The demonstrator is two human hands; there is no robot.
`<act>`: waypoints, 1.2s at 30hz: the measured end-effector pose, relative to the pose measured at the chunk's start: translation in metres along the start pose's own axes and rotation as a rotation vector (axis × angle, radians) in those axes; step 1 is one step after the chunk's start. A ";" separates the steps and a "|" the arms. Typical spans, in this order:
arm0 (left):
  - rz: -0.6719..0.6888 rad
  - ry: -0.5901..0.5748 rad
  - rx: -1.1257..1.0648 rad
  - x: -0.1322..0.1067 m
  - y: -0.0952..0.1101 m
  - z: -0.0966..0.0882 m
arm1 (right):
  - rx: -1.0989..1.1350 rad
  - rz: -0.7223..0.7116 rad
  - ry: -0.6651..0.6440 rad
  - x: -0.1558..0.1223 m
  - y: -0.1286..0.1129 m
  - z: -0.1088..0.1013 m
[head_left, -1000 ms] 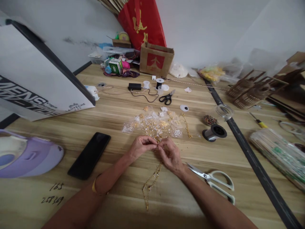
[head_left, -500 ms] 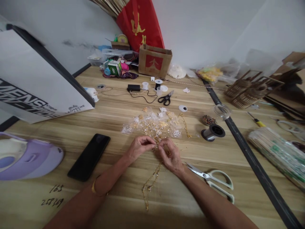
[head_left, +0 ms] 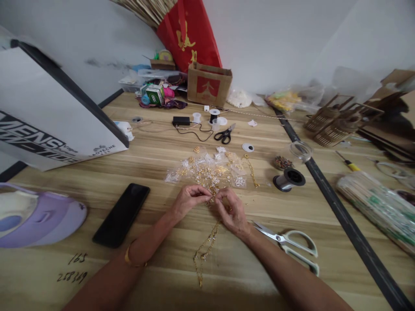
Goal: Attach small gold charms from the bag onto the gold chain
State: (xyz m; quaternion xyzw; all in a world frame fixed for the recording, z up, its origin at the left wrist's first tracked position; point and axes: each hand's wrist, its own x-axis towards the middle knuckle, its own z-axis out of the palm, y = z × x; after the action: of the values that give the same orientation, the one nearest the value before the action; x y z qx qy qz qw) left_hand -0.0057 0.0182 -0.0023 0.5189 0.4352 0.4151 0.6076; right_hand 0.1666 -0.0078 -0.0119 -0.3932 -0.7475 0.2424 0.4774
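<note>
My left hand (head_left: 191, 201) and my right hand (head_left: 234, 211) meet fingertip to fingertip above the table, each closed in a pinch. What lies between the fingertips is too small to name. From beneath my right hand a gold chain (head_left: 203, 255) with small sparkling pieces trails toward me in a loop on the wood. Just beyond my fingers spreads a pile of small clear bags (head_left: 207, 162) with gold and silver jewelry findings. A short gold chain (head_left: 252, 172) lies to the right of the pile. White-handled scissors (head_left: 292, 242) rest beside my right forearm.
A black phone (head_left: 121, 215) and a purple visor (head_left: 55, 216) lie at the left. On the right stand a wire spool (head_left: 289, 179), a dish of beads (head_left: 283, 163) and wrapped sticks (head_left: 379, 211). Black scissors (head_left: 225, 134) and a paper bag (head_left: 209, 84) sit farther back.
My hands stay pinched together in almost the same place, with only a slight shift at the fingertips. The whole view has moved a little; nothing else has visibly changed.
</note>
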 end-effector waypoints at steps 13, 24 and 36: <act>-0.005 -0.017 -0.009 0.000 -0.001 0.000 | 0.000 -0.001 0.000 0.001 -0.002 -0.001; -0.008 -0.012 -0.010 0.000 -0.001 0.000 | -0.020 -0.019 -0.007 0.000 0.000 0.000; -0.013 -0.014 -0.005 0.000 -0.001 0.001 | -0.025 -0.017 -0.014 0.000 0.001 0.001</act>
State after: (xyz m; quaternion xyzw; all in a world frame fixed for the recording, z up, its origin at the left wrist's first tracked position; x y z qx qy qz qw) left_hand -0.0048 0.0183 -0.0027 0.5175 0.4333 0.4087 0.6143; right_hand 0.1663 -0.0070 -0.0132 -0.3910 -0.7572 0.2318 0.4691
